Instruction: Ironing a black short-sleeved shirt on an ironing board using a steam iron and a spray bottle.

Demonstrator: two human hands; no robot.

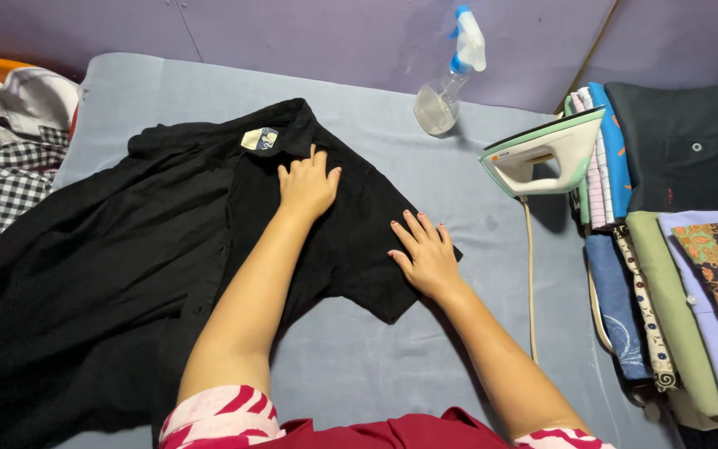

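I have both hands, left hand [307, 185] and right hand [427, 256], spread flat, holding nothing, on the black shirt [168, 249]; it looks soft, light and limp, best gripped at collar or sleeve hem.

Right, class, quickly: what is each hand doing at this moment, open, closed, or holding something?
Left hand: open, pressed flat on the black shirt near the collar, holding nothing.
Right hand: open, fingers spread flat on the shirt's sleeve, holding nothing.

Your hands rest on the shirt [126, 249] left of the iron [542, 154], bottle [446, 83] behind, folded stack [675, 249] right.
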